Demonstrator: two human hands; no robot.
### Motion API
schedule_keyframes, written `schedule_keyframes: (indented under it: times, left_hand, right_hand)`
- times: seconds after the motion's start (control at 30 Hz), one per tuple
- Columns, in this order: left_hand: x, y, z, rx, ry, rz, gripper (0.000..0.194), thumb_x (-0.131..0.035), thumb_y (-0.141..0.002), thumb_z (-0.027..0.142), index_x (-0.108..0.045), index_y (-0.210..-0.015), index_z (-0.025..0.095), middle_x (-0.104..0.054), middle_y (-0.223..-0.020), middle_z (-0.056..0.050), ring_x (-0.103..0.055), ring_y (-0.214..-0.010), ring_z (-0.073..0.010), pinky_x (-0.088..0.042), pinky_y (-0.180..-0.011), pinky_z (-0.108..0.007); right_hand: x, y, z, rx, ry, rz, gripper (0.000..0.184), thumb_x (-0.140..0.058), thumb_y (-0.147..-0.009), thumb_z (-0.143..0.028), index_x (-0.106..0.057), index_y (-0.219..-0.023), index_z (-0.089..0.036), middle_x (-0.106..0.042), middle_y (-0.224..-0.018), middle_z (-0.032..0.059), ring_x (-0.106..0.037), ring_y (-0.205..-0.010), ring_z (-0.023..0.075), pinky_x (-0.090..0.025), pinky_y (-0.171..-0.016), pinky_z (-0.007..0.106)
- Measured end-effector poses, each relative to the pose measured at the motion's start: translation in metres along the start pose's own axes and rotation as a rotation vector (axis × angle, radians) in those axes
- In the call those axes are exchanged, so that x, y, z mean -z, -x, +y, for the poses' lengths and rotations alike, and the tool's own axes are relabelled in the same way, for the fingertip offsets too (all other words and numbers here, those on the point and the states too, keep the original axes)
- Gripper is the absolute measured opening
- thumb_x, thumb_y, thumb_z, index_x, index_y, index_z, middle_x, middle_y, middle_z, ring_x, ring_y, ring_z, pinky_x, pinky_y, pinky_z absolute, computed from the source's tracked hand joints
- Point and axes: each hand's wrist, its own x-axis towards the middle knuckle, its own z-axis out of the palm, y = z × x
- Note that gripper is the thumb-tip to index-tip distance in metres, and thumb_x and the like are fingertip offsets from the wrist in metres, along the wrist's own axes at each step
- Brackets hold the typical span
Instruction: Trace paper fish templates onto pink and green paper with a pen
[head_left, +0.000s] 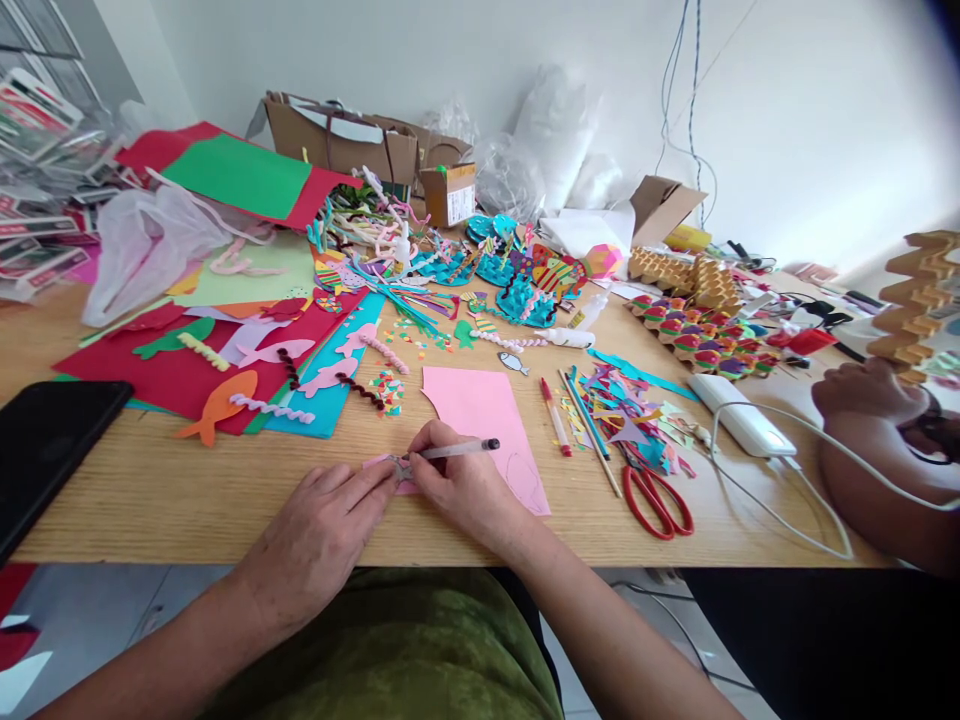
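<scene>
My right hand (pixel 457 480) grips a pen (pixel 461 449) with a clear barrel and dark end, its tip hidden by my fingers. Fingers stretched out, my left hand (pixel 322 520) presses on a small piece of pink paper (pixel 373 463). A small greyish shape (pixel 403 470) lies on that piece between my fingertips, partly hidden. Just behind my right hand is a larger pink sheet (pixel 480 405) with a curved outline drawn near its lower right corner. A small paper fish (pixel 514 362) lies beyond the sheet.
Right of the sheet lie a red pen (pixel 556 417), red-handled scissors (pixel 658 502), paper scraps (pixel 626 415) and a white power bank (pixel 741 415) with a cable. A black tablet-like device (pixel 56 450) and paper fish (pixel 225 400) are left. Another person's arm (pixel 870 450) rests at right.
</scene>
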Motion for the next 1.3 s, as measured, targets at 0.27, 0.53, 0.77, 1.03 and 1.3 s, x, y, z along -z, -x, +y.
schedule_keyframes:
  times: [0.27,0.53,0.77,1.03,1.3]
  left_hand:
    - [0.0021,-0.0015,-0.0006,0.001,0.002,-0.018,0.041,-0.03,-0.092,0.006,-0.064,-0.112,0.014,-0.064,-0.117,-0.01,-0.059,-0.091,-0.0217,-0.048,-0.078,-0.038]
    - [0.003,-0.0019,-0.0004,-0.014,0.002,-0.006,0.039,-0.029,-0.093,0.007,-0.063,-0.112,0.011,-0.064,-0.117,-0.011,-0.059,-0.092,-0.0222,-0.048,-0.078,-0.037]
    - [0.0037,-0.0024,0.0,-0.013,-0.003,-0.004,0.038,-0.03,-0.093,0.007,-0.064,-0.11,0.01,-0.064,-0.116,-0.012,-0.059,-0.09,-0.0229,-0.047,-0.077,-0.038]
    - [0.0014,-0.0014,-0.0004,-0.015,-0.019,0.002,0.041,-0.028,-0.093,0.007,-0.064,-0.111,0.011,-0.064,-0.117,-0.011,-0.059,-0.09,-0.0218,-0.047,-0.077,-0.037]
    - [0.002,-0.0016,0.0002,-0.011,-0.016,-0.002,0.041,-0.029,-0.092,0.005,-0.064,-0.112,0.012,-0.064,-0.116,-0.01,-0.059,-0.091,-0.0216,-0.046,-0.078,-0.036]
  right_hand:
    - [0.0,-0.0003,0.0,0.015,0.013,0.026,0.009,-0.051,-0.078,-0.013,-0.048,-0.074,-0.02,-0.052,-0.059,-0.0045,-0.047,-0.052,0.0101,-0.034,-0.05,0.02]
    - [-0.002,0.0041,-0.0008,0.043,0.05,0.001,0.01,-0.051,-0.079,-0.012,-0.049,-0.074,-0.021,-0.054,-0.059,-0.0044,-0.05,-0.052,0.0099,-0.035,-0.049,0.019]
    - [-0.0006,0.0028,-0.0004,0.027,-0.02,0.013,0.007,-0.05,-0.079,-0.015,-0.048,-0.074,-0.02,-0.054,-0.06,-0.0036,-0.05,-0.053,0.0106,-0.036,-0.05,0.02]
    - [-0.001,0.0023,0.0002,0.034,0.011,0.033,0.008,-0.049,-0.079,-0.016,-0.047,-0.074,-0.021,-0.053,-0.059,-0.0041,-0.048,-0.052,0.0105,-0.034,-0.05,0.02]
    - [-0.0027,0.0026,0.002,0.044,0.007,0.057,0.007,-0.049,-0.079,-0.015,-0.048,-0.074,-0.02,-0.053,-0.059,-0.0035,-0.048,-0.052,0.0108,-0.034,-0.05,0.02]
